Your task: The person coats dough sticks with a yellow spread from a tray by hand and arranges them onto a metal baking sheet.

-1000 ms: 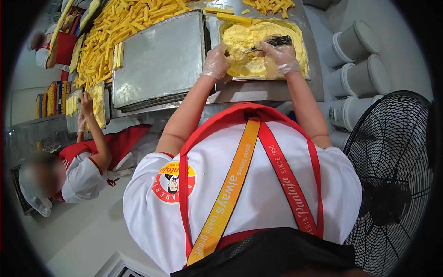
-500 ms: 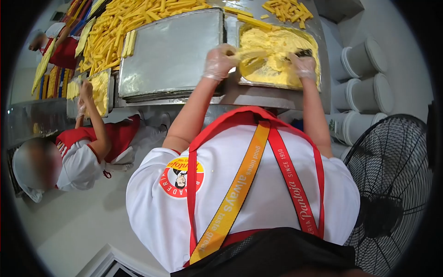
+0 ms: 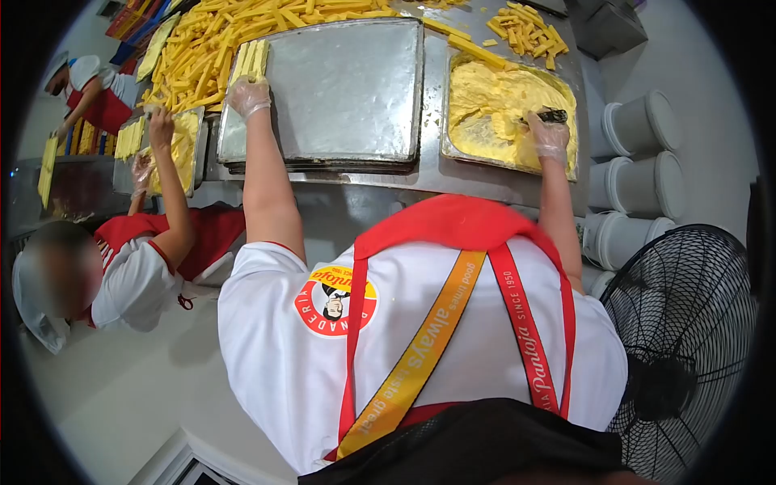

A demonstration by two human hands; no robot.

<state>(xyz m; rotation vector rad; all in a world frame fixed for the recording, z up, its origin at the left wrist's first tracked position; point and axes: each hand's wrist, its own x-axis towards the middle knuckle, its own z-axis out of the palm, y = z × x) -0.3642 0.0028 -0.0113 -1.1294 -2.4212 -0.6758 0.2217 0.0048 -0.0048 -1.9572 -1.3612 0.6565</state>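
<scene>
My left hand (image 3: 249, 97), in a clear glove, is closed at the lower end of the pale yellow sticks (image 3: 252, 60) lying side by side at the left edge of a flat metal tray (image 3: 339, 89). Whatever lies inside its fingers is hidden. My right hand (image 3: 548, 136), also gloved, is wrapped round a dark-handled spreading tool (image 3: 553, 115) over the right side of a pan of yellow cream (image 3: 493, 105). The tool's working end is hard to make out. Bare metal shows through the cream at the pan's lower left.
Loose yellow sticks (image 3: 202, 48) heap behind the tray, with a smaller pile (image 3: 525, 31) behind the pan. A co-worker (image 3: 129, 267) works at another cream tray on the left; another person stands farther back. White buckets (image 3: 647, 121) and a black fan (image 3: 679, 347) are at the right.
My left hand has moved from beside the cream pan across the metal tray to the sticks at its left edge. My right hand has shifted rightward over the cream, still gripping the tool.
</scene>
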